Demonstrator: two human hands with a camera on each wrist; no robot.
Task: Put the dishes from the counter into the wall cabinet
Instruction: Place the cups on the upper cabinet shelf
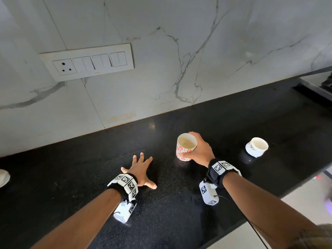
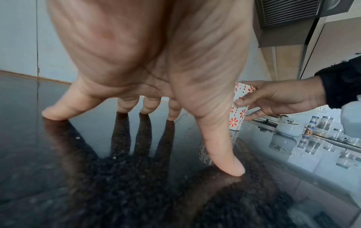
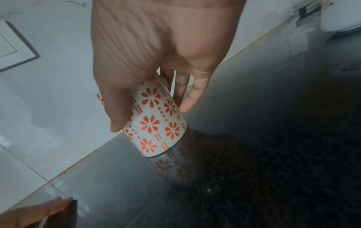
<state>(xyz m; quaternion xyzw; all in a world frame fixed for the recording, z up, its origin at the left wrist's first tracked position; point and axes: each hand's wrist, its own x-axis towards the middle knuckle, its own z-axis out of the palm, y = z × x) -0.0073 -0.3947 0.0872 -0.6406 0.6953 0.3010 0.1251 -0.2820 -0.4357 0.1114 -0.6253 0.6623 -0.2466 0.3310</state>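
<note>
A tall cup (image 1: pixel 186 146) patterned with orange flowers stands upright on the black counter (image 1: pixel 233 126), a little way out from the wall. It is clasped by the right hand (image 1: pixel 201 150): the thumb is laid down one side of the wall and the fingers are curled round the far side near the rim, as the right wrist view shows. The base appears to be still resting on the stone, or barely clear of it; which cannot be told for certain.

The step in hand is judged to be the lift of this cup. A straight, vertical rise is advised, with the grip kept snug, since the glazed wall is smooth and tapers slightly toward the base, so a loose hold could let it slide. The mouth should be kept level on the way up to the cabinet, which is not in view.

The left hand (image 1: pixel 140 169) is spread wide, its fingertips and thumb pressed on the counter, holding nothing.

The counter is polished speckled stone, glossy enough to mirror both hands. To the right, well apart, a shorter white cup (image 1: pixel 256 147) with a dark mark stands upright. Behind, the veined marble-look wall (image 1: pixel 179 51) carries a white switch panel (image 1: pixel 88 60).
</note>
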